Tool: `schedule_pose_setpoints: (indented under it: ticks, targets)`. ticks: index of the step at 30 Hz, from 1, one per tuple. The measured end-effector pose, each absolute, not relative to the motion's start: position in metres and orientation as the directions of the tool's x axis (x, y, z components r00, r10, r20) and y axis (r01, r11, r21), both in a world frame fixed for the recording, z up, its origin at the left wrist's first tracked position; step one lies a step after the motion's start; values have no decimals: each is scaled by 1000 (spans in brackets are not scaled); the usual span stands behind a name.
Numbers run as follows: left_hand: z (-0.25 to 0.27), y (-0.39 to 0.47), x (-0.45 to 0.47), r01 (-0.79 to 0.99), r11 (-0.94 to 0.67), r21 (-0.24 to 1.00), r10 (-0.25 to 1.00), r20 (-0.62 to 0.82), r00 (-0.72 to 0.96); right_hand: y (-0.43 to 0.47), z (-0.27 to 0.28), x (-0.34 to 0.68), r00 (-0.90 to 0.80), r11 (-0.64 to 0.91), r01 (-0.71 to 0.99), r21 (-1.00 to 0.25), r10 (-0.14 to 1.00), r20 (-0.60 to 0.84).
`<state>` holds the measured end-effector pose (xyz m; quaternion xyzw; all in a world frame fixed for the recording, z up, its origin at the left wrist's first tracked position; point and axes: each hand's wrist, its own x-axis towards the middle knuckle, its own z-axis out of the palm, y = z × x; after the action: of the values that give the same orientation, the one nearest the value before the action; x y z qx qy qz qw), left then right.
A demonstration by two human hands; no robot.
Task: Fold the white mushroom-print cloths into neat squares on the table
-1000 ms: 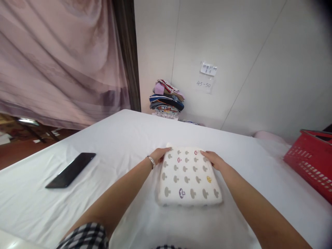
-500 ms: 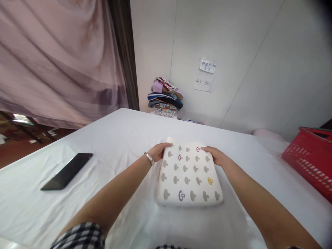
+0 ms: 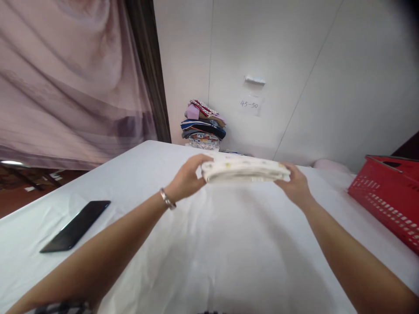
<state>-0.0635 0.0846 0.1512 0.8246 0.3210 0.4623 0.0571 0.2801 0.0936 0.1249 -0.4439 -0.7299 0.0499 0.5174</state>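
A folded white cloth point(image 3: 245, 169) with a small printed pattern is held up level above the white-covered table point(image 3: 229, 244), its layered edge facing me. My left hand point(image 3: 188, 176), with a silver bracelet at the wrist, is closed on its left end, thumb on top. On the right end my right hand point(image 3: 296, 185) grips it the same way. The fingers beneath the cloth are partly hidden. Which kind of garment or cloth it is, I cannot tell.
A black phone or tablet point(image 3: 76, 226) lies on the table at left. To the right stands a red plastic basket point(image 3: 386, 196). Several folded clothes point(image 3: 203, 124) are stacked by the far edge, near a wall with paper notes point(image 3: 250, 104). A pink curtain point(image 3: 65, 87) hangs at left.
Both hands have lifted the folded cloth off the table and tilted it, so its edge faces me instead of its mushroom-printed top. The view has shifted slightly.
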Motion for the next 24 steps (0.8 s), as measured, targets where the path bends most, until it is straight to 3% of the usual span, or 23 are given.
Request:
schedule_pose_setpoints:
  ticks: [3, 6, 11, 15, 18, 20, 24]
  targets:
    - [80, 58, -68, 459, -875, 154, 428, 689, 585, 63, 57, 283, -323, 721, 616, -316, 598, 734]
    - [21, 34, -71, 470, -878, 96, 433, 582, 689, 36, 3, 283, -488, 755, 610, -243, 599, 635]
    - [-2, 17, -73, 468, -855, 223, 511, 517, 687, 18, -9, 287, -497, 672, 665, -326, 724, 478]
    - [12, 10, -73, 444, -798, 407, 601, 484, 637, 11, 11, 291, -446, 546, 657, -520, 838, 315]
    - [21, 1, -67, 495, -724, 481, 688, 438, 579, 1, 24, 282, -413, 487, 606, -629, 868, 274]
    - [23, -3, -59, 535, -705, 466, 709, 429, 560, -4, 29, 271, -431, 510, 606, -610, 856, 286]
    - [20, -2, -44, 608, -684, 404, 728, 441, 525, -3, 26, 252, -522, 621, 654, -431, 783, 338]
